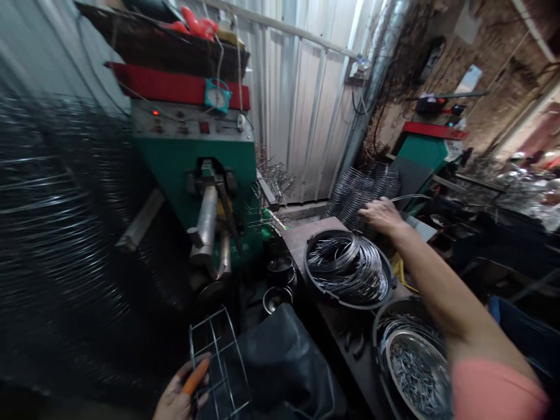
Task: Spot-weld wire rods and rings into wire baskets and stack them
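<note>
My left hand (179, 394) is low at the bottom edge, closed on a curved wire grid frame (221, 361) together with an orange-handled tool (195, 376). My right hand (381, 214) reaches far forward over the bench, fingers curled on a thin wire ring (409, 198) beside a stack of wire racks (359, 189). Below that arm sits a black tub of wire rings (347, 268) and a metal bowl of small metal pieces (415, 367).
A green and red machine (199, 151) with a metal arm stands ahead left. Blurred stacked wire coils (52, 233) fill the left. A black bag (284, 367) lies near my left hand. Corrugated wall (301, 105) behind; a second green machine (426, 149) at right.
</note>
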Demonstrator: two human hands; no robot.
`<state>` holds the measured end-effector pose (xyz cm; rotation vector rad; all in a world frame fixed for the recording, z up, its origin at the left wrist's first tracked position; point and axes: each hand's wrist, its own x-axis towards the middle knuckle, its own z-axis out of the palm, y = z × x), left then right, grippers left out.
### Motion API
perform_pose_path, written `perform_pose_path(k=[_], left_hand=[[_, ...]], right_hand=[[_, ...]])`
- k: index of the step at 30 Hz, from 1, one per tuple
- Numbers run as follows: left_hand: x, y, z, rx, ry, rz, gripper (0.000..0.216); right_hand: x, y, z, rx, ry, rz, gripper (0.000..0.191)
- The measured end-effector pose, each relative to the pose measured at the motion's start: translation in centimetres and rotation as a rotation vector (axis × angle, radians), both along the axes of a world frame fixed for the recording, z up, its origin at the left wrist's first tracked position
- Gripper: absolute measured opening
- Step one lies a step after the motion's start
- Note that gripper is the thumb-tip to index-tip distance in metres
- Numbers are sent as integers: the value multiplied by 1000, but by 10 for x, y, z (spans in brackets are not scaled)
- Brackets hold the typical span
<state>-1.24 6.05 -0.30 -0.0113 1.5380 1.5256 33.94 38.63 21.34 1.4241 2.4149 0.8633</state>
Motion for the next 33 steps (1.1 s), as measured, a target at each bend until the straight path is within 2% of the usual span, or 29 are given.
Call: perform_pose_path(k=[3,5,8,11,14,17,20,23,27,33], left_hand=[[1,0,20,113,39,14,47],[-2,3,32,175,66,40,46],[-8,9,40,266,108,69,41],[-18,13,35,321,99,90,39],[-30,11,22,346,36,131,41],[-40,2,11,365,-12,163,42],[-46,-8,6,398,-43,175,42],[-48,-12,6,429,-70,162,49],[-44,-8,6,424,-44,154,55],[-35,-3,-1,424,12,129,56]], right_hand=[[-17,-44,38,112,90,117,21],[-30,-71,55,121,238,276,22],[-57,-101,57,-116,548,575,31],[-99,-121,26,-482,807,714,34],[-147,-141,-32,-782,942,706,33],[-186,-159,-91,-950,1044,684,31],[-210,-169,-132,-1023,1110,628,29],[-221,-170,-155,-1096,1121,552,29],[-222,-168,-173,-1185,1098,514,29],[-220,-168,-188,-1156,1109,513,27]])
